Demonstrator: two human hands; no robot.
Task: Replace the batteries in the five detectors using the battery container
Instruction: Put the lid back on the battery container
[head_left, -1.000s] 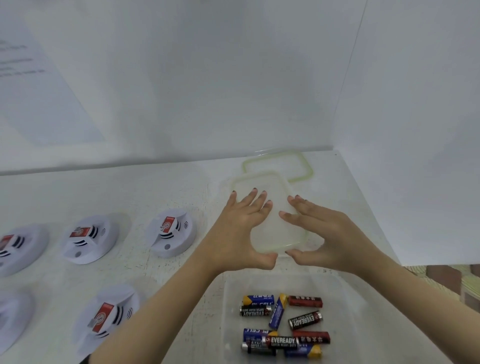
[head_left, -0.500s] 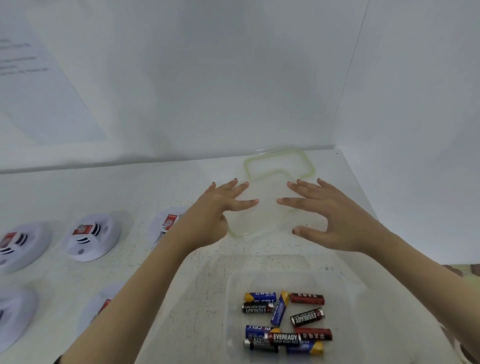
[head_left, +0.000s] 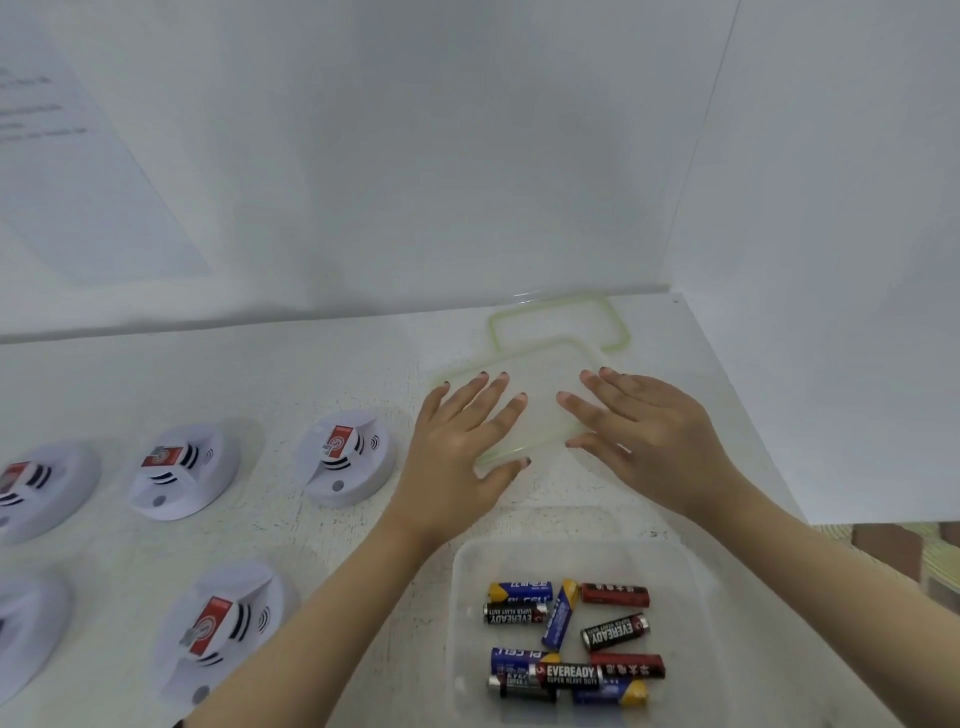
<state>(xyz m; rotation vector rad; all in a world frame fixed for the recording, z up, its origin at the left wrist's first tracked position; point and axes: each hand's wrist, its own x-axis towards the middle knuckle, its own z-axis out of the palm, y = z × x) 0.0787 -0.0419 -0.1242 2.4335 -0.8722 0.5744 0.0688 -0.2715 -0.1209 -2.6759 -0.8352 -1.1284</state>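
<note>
the left hand (head_left: 462, 441) lies flat, fingers straight and spread, on a clear lid (head_left: 540, 374) with a pale green rim, its thumb stretched along the lid's near edge. the right hand (head_left: 644, 431) is spread flat too, its straight fingers resting on the right part of the same lid; neither hand curls round anything. the lid lies at an angle on the white bench (head_left: 311, 374). just beyond the fingertips a second lid (head_left: 556, 322) with the same green rim lies on the bench by the back wall (head_left: 415, 182), its near edge overlapped by the first. between the forearms, nearer the person than the hands, stands the open battery container (head_left: 462, 623), a clear tub holding loose batteries (head_left: 571, 675), blue and yellow, black "eveready" and red, all on their sides. left of the left hand lie five round white detectors: the closest detector (head_left: 345, 457) just beside the left hand, a second detector (head_left: 179, 470) and a third detector (head_left: 36, 486) in line farther left, a fourth detector (head_left: 223, 623) beside the left forearm, and a fifth detector (head_left: 21, 623) cut by the frame's edge. four show a red-labelled block on top. far left, a sheet of paper (head_left: 78, 182) hangs on the wall, its print too blurred to read.
</note>
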